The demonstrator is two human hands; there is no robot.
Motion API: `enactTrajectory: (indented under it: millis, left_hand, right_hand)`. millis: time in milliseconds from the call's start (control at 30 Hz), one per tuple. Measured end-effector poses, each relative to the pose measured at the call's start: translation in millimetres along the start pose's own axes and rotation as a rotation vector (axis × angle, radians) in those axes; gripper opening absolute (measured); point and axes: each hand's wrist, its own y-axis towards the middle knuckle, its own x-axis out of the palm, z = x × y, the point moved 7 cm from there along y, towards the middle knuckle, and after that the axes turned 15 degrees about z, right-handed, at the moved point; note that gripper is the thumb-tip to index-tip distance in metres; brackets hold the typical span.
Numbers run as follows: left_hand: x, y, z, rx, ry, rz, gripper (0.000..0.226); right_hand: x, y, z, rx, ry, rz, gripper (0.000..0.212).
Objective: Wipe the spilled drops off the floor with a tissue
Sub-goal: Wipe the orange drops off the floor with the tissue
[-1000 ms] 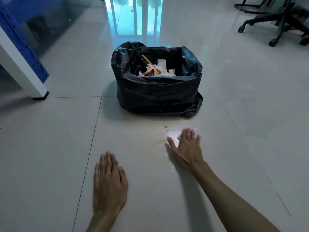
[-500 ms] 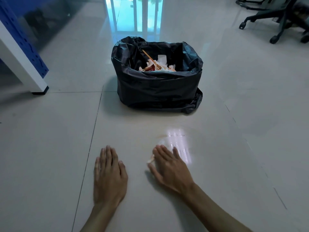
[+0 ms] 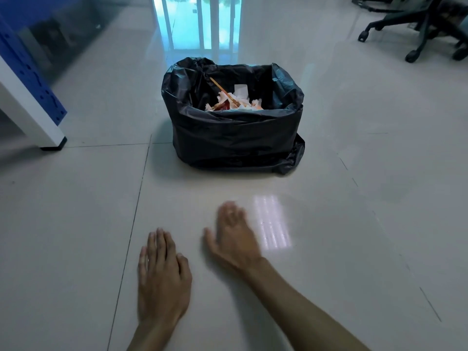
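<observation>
My right hand lies palm-down on the pale tiled floor, a little in front of the bin, and is blurred by motion. The tissue is hidden under its palm and fingers, so none of it shows. No drops show on the tiles around the hand; a bright reflected patch lies just to its right. My left hand rests flat on the floor to the left, fingers together, with nothing in it.
A bin lined with a black bag stands straight ahead, holding paper scraps and a wooden stick. At the left is a white and blue furniture leg. Office chair bases on castors stand at the far right.
My right hand swept back toward me and to the left over the spot, then slid forward again. The orange drop seen a second ago no longer shows. My left hand stayed put.
</observation>
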Motion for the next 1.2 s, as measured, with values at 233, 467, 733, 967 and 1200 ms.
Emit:
enactTrajectory:
  millis: [233, 467, 733, 967, 1200]
  left_hand:
    - [0.3, -0.9, 0.1, 0.02, 0.004, 0.008, 0.064]
    - [-3.6, -1.8, 5.1, 0.006, 0.022, 0.003, 0.064]
    - [0.0, -1.0, 2.5, 0.006, 0.017, -0.011, 0.064]
    - [-0.4, -1.9, 3.1, 0.021, 0.015, -0.024, 0.066]
    - [-0.7, -2.8, 4.9, 0.018, 0.04, -0.027, 0.068]
  right_hand:
    - [-30.7, -20.1, 18.3, -0.262, -0.026, 0.044, 0.047]
    - [-114.3, -48.1, 183.6, 0.252, -0.252, 0.076, 0.045]
    - [-5.3, 28.7, 13.6, -0.08, -0.046, 0.026, 0.065]
    - [16.1, 17.6, -35.9, -0.444, 0.015, -0.058, 0.047]
    - [-92.2, -13.2, 169.9, 0.115, -0.281, 0.1, 0.041]
